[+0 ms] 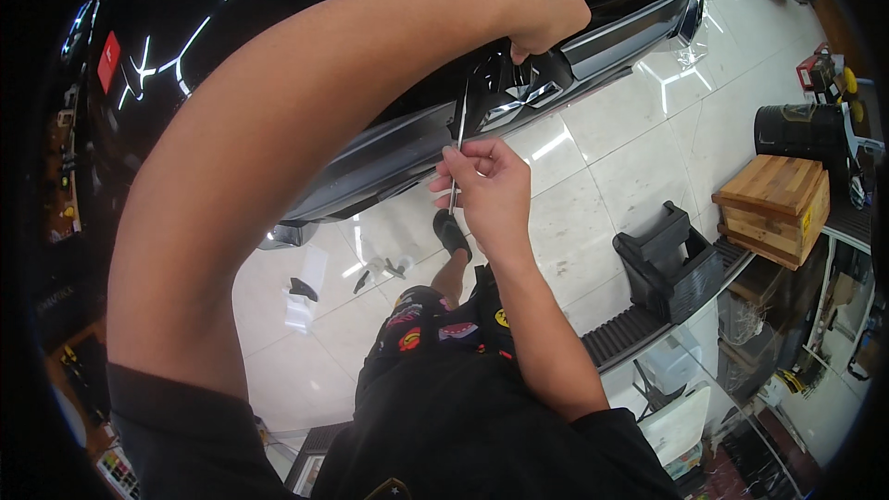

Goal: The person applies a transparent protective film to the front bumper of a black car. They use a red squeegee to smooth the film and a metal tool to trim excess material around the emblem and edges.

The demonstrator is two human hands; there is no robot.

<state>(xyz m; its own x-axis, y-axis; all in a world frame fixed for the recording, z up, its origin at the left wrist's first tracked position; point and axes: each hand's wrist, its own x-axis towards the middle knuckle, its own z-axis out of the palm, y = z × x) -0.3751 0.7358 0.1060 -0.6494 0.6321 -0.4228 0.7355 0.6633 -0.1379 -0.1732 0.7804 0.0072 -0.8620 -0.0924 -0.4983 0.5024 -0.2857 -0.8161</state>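
A glossy black car front [389, 60] fills the upper part of the head view, with a chrome badge [528, 97] at the middle of its grille. My left arm reaches across the hood. At its end my left hand [551, 7] bends down, curled, just above the badge; anything in its fingers is hidden. Below the badge, my right hand [491, 187] pinches a thin silver metal rod-like tool [454, 196] between thumb and fingers. The tool stands nearly upright in the view, its far end beside the badge's left side; its exact kind is unclear.
Grey trim [630, 37] runs along the car's front edge. On the tiled floor are a black plastic step stool [662, 259] and small dark pieces [303, 290]. A wooden box [773, 208] and a black bin [796, 130] stand at right. My shoe [451, 233] is below the bumper.
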